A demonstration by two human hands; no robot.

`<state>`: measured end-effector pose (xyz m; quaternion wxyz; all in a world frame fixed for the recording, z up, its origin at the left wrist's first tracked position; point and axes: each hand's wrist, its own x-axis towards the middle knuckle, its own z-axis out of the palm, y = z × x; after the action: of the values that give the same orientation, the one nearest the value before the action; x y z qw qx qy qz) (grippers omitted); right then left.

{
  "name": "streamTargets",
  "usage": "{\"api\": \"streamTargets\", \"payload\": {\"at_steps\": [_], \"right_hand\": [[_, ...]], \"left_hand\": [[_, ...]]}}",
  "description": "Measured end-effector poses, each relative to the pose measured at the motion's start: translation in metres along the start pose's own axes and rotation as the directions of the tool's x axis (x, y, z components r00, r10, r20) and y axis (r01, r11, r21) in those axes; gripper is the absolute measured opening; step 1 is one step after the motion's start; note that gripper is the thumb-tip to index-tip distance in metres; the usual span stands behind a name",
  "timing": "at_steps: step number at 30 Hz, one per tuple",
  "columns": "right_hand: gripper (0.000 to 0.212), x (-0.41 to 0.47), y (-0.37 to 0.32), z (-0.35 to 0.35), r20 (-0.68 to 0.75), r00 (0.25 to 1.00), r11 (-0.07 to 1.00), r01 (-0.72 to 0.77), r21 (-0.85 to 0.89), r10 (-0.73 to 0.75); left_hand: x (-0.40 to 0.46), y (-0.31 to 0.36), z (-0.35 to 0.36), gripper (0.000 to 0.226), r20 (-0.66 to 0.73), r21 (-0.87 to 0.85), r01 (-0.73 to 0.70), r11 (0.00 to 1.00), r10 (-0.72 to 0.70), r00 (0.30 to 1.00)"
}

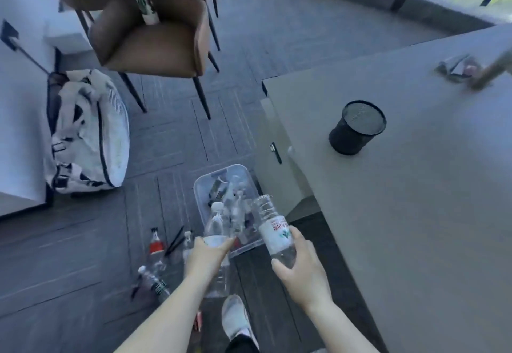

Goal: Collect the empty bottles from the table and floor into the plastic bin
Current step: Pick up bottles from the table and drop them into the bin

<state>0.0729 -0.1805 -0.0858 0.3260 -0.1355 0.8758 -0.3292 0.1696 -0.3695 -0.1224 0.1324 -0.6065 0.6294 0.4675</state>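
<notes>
Well, both hands are loaded: the left hand (206, 255) is wrapped round a clear bottle (214, 224), and the right hand (300, 268) is closed on a labelled bottle (275, 232), both tilted toward the bin (202, 186) on the floor just beside the surface (415, 186).

The bin already looks crowded (several bottles are jumbled in it), so I'd guess a bottle let go from this height could bounce off the pile or the rim and roll away across the floor. Dropping both at once would raise that chance. The shoe (235, 316) stands close to the bin and to the loose bottles (155, 269) lying at the left, so a careless step might kick one or tip the bin.

Much is smeared by motion. What lies inside the bin is hard to sort out, and the floor bottles blur together, so I can't count them. The lower part of the left bottle is hidden behind the hand. Something crumpled at the surface's far corner is too blurred to name.
</notes>
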Motion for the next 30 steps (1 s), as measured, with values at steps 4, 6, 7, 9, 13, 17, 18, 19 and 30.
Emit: {"api": "streamTargets", "payload": {"at_steps": [4,6,7,9,13,17,18,19,30], "right_hand": [[0.077,0.039,0.018,0.049,0.070,0.987,0.989,-0.139,-0.050,0.142],[0.076,0.053,0.024,0.063,0.089,0.982,0.984,-0.160,-0.074,0.166],[0.076,0.058,0.026,0.068,0.095,0.980,0.983,-0.165,-0.084,0.172],[0.076,0.066,0.026,0.074,0.111,0.976,0.978,-0.177,-0.113,0.189],[0.077,0.081,0.015,0.075,0.133,0.970,0.972,-0.182,-0.146,0.202],[0.077,0.112,0.008,0.079,0.158,0.962,0.968,-0.200,-0.153,0.224],[0.076,0.123,0.010,0.084,0.160,0.960,0.966,-0.207,-0.154,0.231],[0.074,0.136,0.012,0.089,0.161,0.958,0.964,-0.211,-0.162,0.237],[0.087,0.261,0.080,0.188,0.219,0.933,0.931,-0.215,-0.295,0.285]], "left_hand": [[0.071,-0.013,0.006,0.103,0.016,0.001,0.064,0.998,-0.064,0.998],[0.103,-0.011,0.006,0.101,0.042,-0.066,0.095,0.993,-0.093,0.995],[0.116,-0.009,0.005,0.100,0.056,-0.104,0.119,0.987,-0.113,0.992],[0.132,-0.007,-0.002,0.090,0.071,-0.114,0.141,0.983,-0.134,0.988],[0.137,-0.011,-0.015,0.061,0.042,-0.031,0.044,0.999,-0.042,0.998],[0.127,-0.016,-0.019,0.046,0.090,0.075,-0.033,0.997,0.026,0.996],[0.126,-0.018,-0.017,0.046,0.092,0.098,-0.054,0.994,0.045,0.995],[0.128,-0.020,-0.012,0.045,0.092,0.118,-0.076,0.990,0.065,0.994],[0.183,-0.068,0.062,0.043,0.041,0.240,-0.125,0.963,0.119,0.992]]}}
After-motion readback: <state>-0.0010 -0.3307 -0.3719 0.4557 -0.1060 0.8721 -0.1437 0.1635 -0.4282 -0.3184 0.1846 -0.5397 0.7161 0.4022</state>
